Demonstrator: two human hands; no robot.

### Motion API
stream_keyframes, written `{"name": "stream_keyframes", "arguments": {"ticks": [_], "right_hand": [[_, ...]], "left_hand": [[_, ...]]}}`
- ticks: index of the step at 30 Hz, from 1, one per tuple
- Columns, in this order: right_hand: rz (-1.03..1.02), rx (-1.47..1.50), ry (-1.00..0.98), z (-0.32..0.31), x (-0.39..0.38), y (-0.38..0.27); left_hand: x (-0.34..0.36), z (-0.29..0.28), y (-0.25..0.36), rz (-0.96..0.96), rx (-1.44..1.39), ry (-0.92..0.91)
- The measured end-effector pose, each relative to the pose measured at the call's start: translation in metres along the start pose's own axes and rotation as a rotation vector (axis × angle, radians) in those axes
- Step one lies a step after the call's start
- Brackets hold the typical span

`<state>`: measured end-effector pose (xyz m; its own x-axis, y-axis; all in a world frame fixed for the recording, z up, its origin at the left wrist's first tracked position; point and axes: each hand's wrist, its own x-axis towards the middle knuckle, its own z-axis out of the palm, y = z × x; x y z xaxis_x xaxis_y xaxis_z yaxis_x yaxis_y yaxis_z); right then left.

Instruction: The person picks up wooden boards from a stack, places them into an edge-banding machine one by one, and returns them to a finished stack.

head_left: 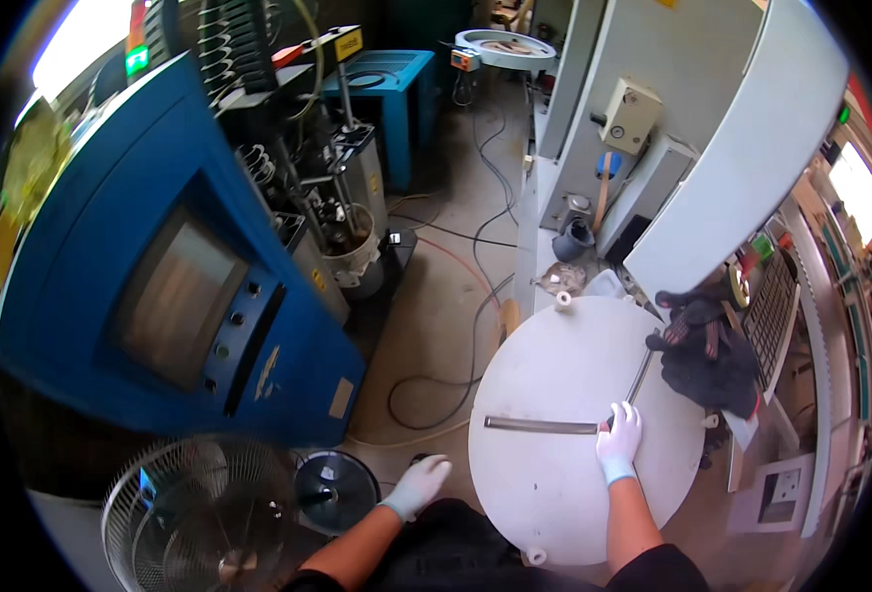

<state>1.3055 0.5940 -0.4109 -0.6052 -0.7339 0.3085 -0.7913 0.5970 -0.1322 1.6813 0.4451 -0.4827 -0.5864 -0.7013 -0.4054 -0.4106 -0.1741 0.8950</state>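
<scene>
My right hand [619, 442], in a white glove with a pale blue cuff, is over a round white tabletop [545, 493]. Its fingers are closed on the right end of a flat dark metal strip [540, 425], which lies roughly crosswise. From beside the same fingers a second dark thin bar [641, 375] runs toward the far right; whether the two are joined is hidden. Left of the table, clear of it, hangs my left hand [419, 486], gloved too, its fingers curled together with nothing visible in them. Dark work gloves [702, 355] lie at the table's right edge.
A blue machine cabinet [189, 286] with a screen stands at left, a wire-caged fan [199, 518] below it. White pegs [562, 301] stick up at the tabletop's rim. Cables [475, 365] cross the floor. A keyboard [771, 316] and a tall white panel [742, 148] are at right.
</scene>
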Motion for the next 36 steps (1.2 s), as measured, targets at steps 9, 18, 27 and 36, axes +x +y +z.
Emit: {"name": "stream_keyframes", "arguments": {"ticks": [9, 18, 27, 36], "right_hand": [[0.059, 0.018, -0.020, 0.001, 0.032, -0.015], [0.128, -0.096, -0.097, -0.001, 0.071, -0.041], [0.693, -0.648, -0.487, 0.011, 0.187, -0.148], [0.831, -0.462, -0.369, 0.032, 0.199, -0.114]], "left_hand": [[0.163, -0.011, 0.132, 0.481, 0.426, 0.090], [0.299, -0.036, 0.131, -0.026, 0.142, -0.956], [0.416, -0.085, 0.150, 0.141, 0.409, -1.459], [0.620, -0.249, 0.062, -0.065, 0.621, -0.464]]}}
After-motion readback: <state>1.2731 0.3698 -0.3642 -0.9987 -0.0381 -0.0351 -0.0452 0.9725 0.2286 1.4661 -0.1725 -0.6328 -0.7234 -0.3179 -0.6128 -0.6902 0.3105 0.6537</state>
